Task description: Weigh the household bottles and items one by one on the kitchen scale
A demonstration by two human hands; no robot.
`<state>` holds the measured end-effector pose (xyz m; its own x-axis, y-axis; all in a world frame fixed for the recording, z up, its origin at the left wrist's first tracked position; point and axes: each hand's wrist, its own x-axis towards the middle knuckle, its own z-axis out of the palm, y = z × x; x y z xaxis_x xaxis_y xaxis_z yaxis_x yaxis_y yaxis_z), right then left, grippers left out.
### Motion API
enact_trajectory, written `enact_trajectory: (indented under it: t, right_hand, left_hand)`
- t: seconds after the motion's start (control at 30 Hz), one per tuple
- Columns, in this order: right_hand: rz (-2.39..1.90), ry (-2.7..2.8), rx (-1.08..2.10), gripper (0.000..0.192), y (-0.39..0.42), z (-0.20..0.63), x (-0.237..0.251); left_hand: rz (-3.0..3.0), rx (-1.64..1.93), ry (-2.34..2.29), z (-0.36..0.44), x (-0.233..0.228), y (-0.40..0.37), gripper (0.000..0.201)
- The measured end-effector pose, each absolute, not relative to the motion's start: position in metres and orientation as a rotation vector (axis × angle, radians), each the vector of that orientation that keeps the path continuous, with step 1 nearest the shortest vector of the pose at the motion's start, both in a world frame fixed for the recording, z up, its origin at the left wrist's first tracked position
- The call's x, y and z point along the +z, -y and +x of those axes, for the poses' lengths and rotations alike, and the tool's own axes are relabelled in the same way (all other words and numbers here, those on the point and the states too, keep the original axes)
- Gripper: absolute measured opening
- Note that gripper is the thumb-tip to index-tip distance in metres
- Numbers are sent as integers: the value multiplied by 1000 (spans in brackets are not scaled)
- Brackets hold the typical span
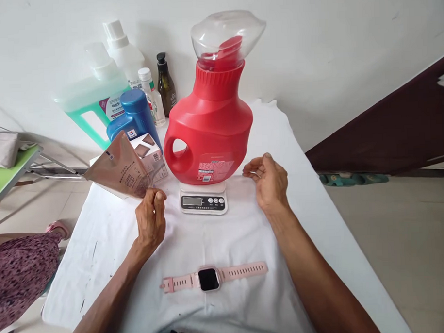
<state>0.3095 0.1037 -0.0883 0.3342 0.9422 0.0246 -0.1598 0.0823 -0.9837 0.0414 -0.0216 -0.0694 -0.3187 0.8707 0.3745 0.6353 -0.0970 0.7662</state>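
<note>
A large red detergent jug (211, 123) stands upright on a small white kitchen scale (204, 202). A clear plastic dome (230, 35) covers the jug's neck and red spout. The scale's display shows no digits I can make out. My left hand (151, 217) is at the scale's left with curled fingers and nothing visible in them, close to the lower corner of a brown pouch (118, 165). To the right of the jug, my right hand (271, 182) is apart from it, fingers loosely bent and empty. A pink smartwatch (209, 278) lies stretched out in front, screen dark.
Behind the pouch are a small white box (154, 156), a blue bottle (140, 113), a green jug (79, 106), a white bottle (125, 55), a clear bottle (154, 103) and a dark pump bottle (166, 86). Another person's patterned clothing (23, 270) shows at left. A wall rises behind.
</note>
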Motion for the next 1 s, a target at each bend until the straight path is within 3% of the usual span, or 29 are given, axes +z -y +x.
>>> enact_trajectory:
  t: [0.2, 1.0]
  right_hand:
    - [-1291, 1149, 897, 56, -94, 304, -111]
    - [-1401, 1393, 847, 45, -94, 309, -104]
  left_hand:
    - [1584, 1120, -1852, 32, -85, 17, 47]
    - [1687, 1068, -1912, 37, -82, 14, 43]
